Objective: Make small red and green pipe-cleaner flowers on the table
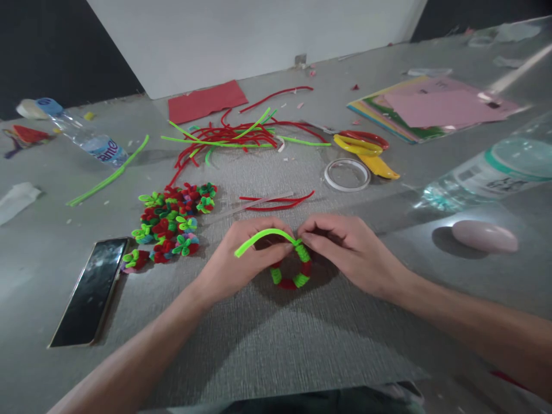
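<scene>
Both of my hands meet over the grey table (267, 345) on a small ring of red and green pipe cleaner (293, 275). My left hand (244, 259) is closed on the ring's left side, and a loose green pipe cleaner end (259, 237) arcs out over its fingers. My right hand (345, 250) pinches the ring's upper right, where the green strand is coiled. A heap of small red and green pipe cleaner flowers (172, 221) lies to the left of my hands.
A phone (91, 290) lies at the left. Loose red and green pipe cleaners (233, 137), a tape roll (347, 174), scissors (366, 150), coloured paper (431, 106), two water bottles (86, 135) (491, 172) and a pink oval object (485, 236) lie around.
</scene>
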Motion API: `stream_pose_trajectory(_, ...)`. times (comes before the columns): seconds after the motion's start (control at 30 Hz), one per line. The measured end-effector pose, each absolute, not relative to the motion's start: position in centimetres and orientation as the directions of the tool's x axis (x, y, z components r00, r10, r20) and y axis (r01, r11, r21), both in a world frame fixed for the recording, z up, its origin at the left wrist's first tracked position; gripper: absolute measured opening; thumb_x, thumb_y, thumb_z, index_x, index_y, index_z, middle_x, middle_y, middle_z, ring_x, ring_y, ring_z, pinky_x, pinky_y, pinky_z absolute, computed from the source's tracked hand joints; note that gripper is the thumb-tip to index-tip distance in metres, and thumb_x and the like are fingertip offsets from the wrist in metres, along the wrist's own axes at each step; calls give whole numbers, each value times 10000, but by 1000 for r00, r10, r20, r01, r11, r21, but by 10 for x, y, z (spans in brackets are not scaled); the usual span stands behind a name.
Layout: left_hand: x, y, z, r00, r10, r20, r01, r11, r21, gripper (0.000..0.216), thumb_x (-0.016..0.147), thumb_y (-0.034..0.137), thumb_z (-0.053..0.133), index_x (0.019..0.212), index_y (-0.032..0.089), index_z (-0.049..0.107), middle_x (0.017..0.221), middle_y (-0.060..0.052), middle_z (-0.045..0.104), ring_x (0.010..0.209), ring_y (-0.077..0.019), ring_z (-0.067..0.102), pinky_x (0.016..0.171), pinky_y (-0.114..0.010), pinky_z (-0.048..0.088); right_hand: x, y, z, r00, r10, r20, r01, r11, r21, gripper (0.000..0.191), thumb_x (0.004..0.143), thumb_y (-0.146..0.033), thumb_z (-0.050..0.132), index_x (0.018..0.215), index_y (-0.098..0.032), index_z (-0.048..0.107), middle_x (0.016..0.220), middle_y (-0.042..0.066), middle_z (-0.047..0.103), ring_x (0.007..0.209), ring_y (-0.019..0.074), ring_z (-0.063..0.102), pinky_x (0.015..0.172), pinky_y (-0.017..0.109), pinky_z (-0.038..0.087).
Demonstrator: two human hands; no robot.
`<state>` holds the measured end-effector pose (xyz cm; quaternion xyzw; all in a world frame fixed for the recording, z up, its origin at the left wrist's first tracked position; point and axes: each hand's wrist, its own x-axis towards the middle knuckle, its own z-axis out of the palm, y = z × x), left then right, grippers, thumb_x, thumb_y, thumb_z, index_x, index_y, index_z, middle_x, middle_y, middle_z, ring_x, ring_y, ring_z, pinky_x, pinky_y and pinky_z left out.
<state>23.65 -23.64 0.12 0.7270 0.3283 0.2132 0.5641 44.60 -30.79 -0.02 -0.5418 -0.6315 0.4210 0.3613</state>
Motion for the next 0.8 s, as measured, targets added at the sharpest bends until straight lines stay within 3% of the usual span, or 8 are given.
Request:
stream_pose_trajectory(0.27, 236, -236, -2, 719, 693, -54, 209, -142, 968, 76, 927, 218, 688, 939, 176, 750, 790, 15, 678, 685, -87, 575, 627, -186, 466, 445, -305, -4, -123, 992, 0, 292, 36, -956, 212, 1024, -365, 597, 884, -206, 610, 722, -41, 573, 634, 98, 492, 550, 221, 378)
stream_pose_trajectory(0.53, 242, -241, 4, 688, 721, -75, 192, -81, 978, 66, 882, 124, 680, 861, 160, 731, 780, 27, 699, 701, -80, 601, 652, -169, 485, 443, -310, 0, -99, 934, 344, 595, 333, -731, 128, 991, -163, 628, 868, -193, 646, 754, -29, 637, 674, 98, 548, 630, 238, 409)
stream_pose_trajectory(0.67, 242, -241, 1, 667, 740, -85, 188, -56, 981, 57, 882, 136, 683, 862, 160, 730, 760, 31, 693, 679, -76, 603, 635, -162, 491, 443, -312, 1, -142, 902, 408, 615, 403, -678, 130, 993, -122, 601, 905, -181, 676, 816, -6, 666, 714, 103, 581, 664, 246, 431)
stream_pose_trajectory(0.8, 242, -241, 3, 664, 745, -57, 157, -64, 986, 78, 879, 106, 669, 855, 159, 721, 754, 35, 688, 669, -71, 603, 626, -158, 486, 443, -311, 1, -161, 910, 383, 595, 399, -698, 51, 937, -126, 661, 929, -171, 685, 827, -3, 653, 715, 110, 584, 668, 255, 446)
